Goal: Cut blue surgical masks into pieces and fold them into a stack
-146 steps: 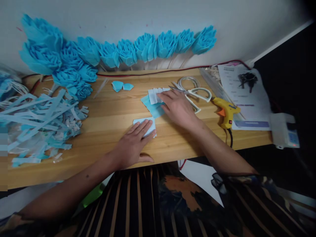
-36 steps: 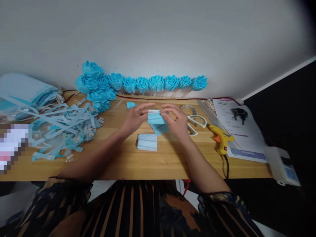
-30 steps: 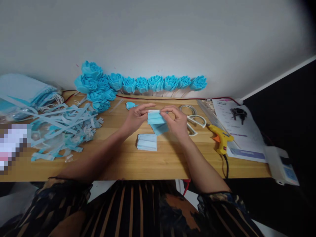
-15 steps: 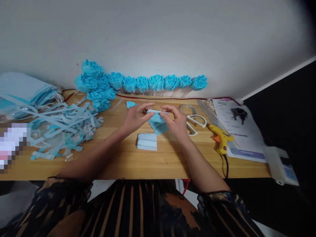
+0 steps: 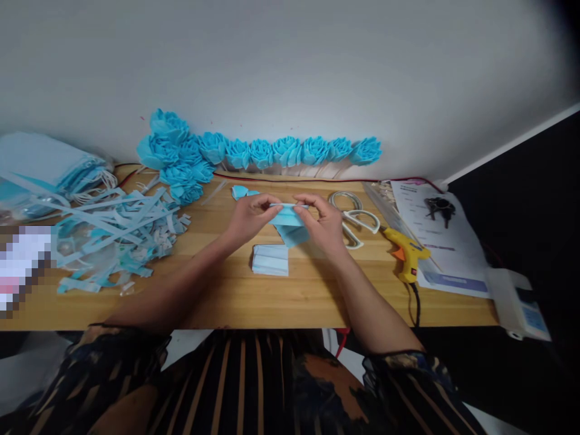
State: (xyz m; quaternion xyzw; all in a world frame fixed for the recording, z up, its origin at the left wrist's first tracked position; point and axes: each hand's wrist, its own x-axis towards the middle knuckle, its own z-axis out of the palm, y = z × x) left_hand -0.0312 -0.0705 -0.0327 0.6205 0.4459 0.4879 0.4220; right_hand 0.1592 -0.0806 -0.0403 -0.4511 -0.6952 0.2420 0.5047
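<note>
Between my two hands is a small piece of light blue fabric (image 5: 289,216), its top edge rolled or folded over. My left hand (image 5: 254,216) pinches its left end between thumb and fingers, and my right hand (image 5: 322,220) pinches the right end the same way. Just below, blue pieces (image 5: 292,235) lie on the table, partly covered by the held one. Nearer me is a stack of pale blue cut pieces (image 5: 270,260). Behind my left hand sits a small curled blue petal (image 5: 240,192).
Blue fabric flowers (image 5: 287,151) line the wall. Cut strips (image 5: 122,235) and a stack of masks (image 5: 49,163) lie left. To the right are white-handled scissors (image 5: 362,222), a yellow glue gun (image 5: 410,257) with its cord, keys (image 5: 439,210) and a printed sheet (image 5: 417,211).
The top edge of the held piece has turned over, so a brighter blue face shows toward me. Both hands stay in nearly the same place.
</note>
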